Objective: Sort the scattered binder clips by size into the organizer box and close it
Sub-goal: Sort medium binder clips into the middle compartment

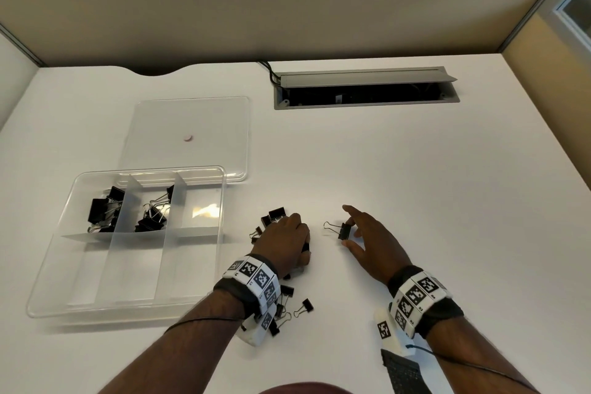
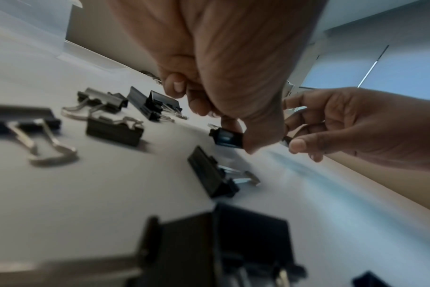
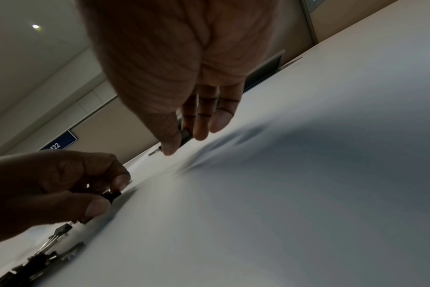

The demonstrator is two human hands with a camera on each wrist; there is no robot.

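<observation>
The clear organizer box [image 1: 80,269] lies open at the left, with large black binder clips [image 1: 103,213] in its back-left compartment and medium ones [image 1: 153,217] in the back-middle one. Loose clips [image 1: 287,305] lie scattered under and around my left wrist, and more [image 1: 274,215] lie just beyond the knuckles. My left hand [image 1: 302,246] is curled over the pile and pinches a small black clip [image 2: 226,138] between thumb and fingertip. To its right, my right hand [image 1: 350,233] pinches a medium clip [image 1: 343,231] by its black body, low over the table, wire handles pointing left.
The box's clear lid [image 1: 188,134] lies flat behind the box. A grey cable hatch [image 1: 366,88] stands open at the back of the white desk. Beige partition walls close the desk in at the back and on the right.
</observation>
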